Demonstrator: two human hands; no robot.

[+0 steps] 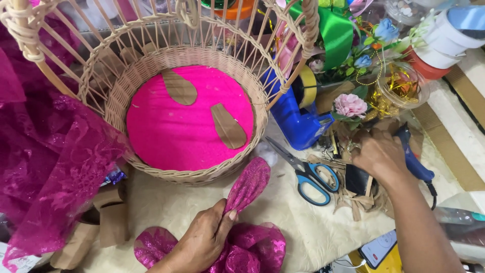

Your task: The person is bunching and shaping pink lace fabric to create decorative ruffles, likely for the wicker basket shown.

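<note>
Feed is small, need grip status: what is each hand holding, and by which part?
Left hand pinches the glittery pink petal at its narrow base. Right hand reaches into paper scraps; any hold cannot be told.

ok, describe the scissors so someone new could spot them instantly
Start at the wicker basket with the pink disc inside; look just right of its lower rim on the cream cloth. The scissors lie there, closed, between the basket and the right hand: the only blue-handled, silver-bladed tool lying flat.

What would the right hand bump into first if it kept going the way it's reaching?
Probably the pink fabric rose: the right hand points up-left over the paper scraps; depth is unclear.
</note>
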